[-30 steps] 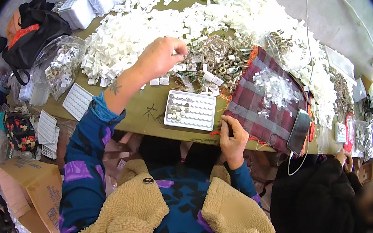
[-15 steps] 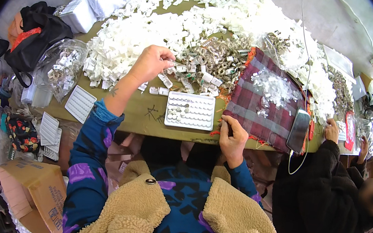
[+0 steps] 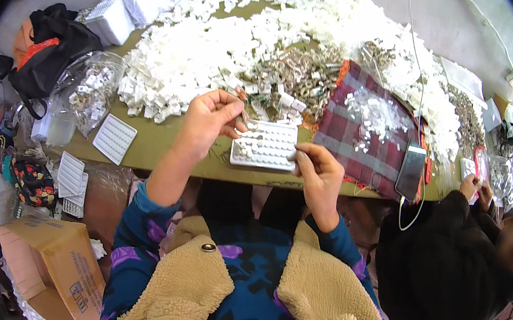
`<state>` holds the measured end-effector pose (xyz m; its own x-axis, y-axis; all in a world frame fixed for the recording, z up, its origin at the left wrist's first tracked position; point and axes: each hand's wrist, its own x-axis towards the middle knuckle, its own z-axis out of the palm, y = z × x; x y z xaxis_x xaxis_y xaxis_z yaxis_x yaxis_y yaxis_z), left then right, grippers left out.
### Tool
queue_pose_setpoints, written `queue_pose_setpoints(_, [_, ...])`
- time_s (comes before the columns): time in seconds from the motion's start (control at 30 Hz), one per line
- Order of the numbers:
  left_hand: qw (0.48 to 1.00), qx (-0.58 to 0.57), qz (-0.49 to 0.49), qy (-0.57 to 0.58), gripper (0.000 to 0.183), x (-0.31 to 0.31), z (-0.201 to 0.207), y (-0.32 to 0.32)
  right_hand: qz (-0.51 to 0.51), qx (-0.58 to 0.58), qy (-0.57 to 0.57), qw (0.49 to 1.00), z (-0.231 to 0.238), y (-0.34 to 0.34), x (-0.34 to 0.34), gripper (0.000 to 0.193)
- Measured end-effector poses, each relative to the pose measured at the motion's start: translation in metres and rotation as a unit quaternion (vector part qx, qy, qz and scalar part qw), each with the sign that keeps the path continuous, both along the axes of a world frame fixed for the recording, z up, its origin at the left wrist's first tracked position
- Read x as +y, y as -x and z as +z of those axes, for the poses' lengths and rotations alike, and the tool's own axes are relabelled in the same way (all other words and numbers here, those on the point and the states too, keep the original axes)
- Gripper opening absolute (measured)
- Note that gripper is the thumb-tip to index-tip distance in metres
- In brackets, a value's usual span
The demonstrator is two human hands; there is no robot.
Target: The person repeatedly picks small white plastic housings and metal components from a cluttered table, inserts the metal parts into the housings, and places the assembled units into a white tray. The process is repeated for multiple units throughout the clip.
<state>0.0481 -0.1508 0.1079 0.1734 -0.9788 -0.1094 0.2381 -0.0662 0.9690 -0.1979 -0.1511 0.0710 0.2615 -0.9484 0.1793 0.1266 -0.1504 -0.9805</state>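
A white tray (image 3: 269, 161) with rows of small round hollows lies near the table's front edge. Several small grey-white round pieces sit in its left part. My left hand (image 3: 203, 124) is closed in a pinch over the tray's upper left corner; the small thing between its fingertips is too blurred to name. At the tray's right edge my right hand (image 3: 320, 178) has thumb and forefinger pressed together on the rim. Beyond the tray lies a heap of metal ring-like parts (image 3: 303, 75), with a large pile of white plastic pieces (image 3: 186, 54) around it.
A plaid cloth (image 3: 352, 147) bearing clear plastic bits lies at right, beside a phone (image 3: 411, 171) on a cable. A co-worker's hands (image 3: 474, 189) are farther right. Another white tray (image 3: 114, 139), a bag of parts (image 3: 93, 96) and a cardboard box (image 3: 62, 257) are at left.
My left hand has come from the parts heap down toward me, to the tray's left side. My right hand's fingertips have moved onto the tray's right edge.
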Motion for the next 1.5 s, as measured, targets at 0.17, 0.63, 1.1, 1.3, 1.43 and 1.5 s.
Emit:
queue_pose_setpoints(0.17, [0.999, -0.020, 0.014, 0.025, 0.013, 0.060, -0.013, 0.036, 0.055, 0.090, 0.091, 0.990, 0.023, -0.032, 0.011, 0.028])
queue_pose_setpoints(0.63, [0.995, -0.076, 0.044, 0.042, 0.050, 0.082, -0.051, 0.020, -0.072, 0.172, 0.061, 0.981, -0.010, -0.001, 0.024, 0.013])
queue_pose_setpoints(1.1, [0.946, -0.309, 0.060, 0.077, 0.044, 0.071, -0.045, 0.053, -0.160, 0.263, 0.205, 0.929, -0.004, 0.026, 0.018, 0.014])
queue_pose_setpoints(1.3, [0.942, -0.277, -0.008, 0.187, 0.035, 0.094, -0.015, 0.072, 0.113, 0.091, -0.049, 0.988, 0.020, -0.002, 0.046, 0.014])
queue_pose_setpoints(1.43, [0.900, -0.358, 0.018, 0.250, 0.023, 0.093, -0.014, 0.060, 0.122, 0.123, 0.008, 0.985, 0.022, -0.023, 0.049, 0.021])
queue_pose_setpoints(1.5, [0.918, -0.329, 0.014, 0.221, 0.019, 0.098, -0.019, 0.053, 0.135, 0.167, 0.026, 0.976, 0.024, -0.027, 0.049, 0.027])
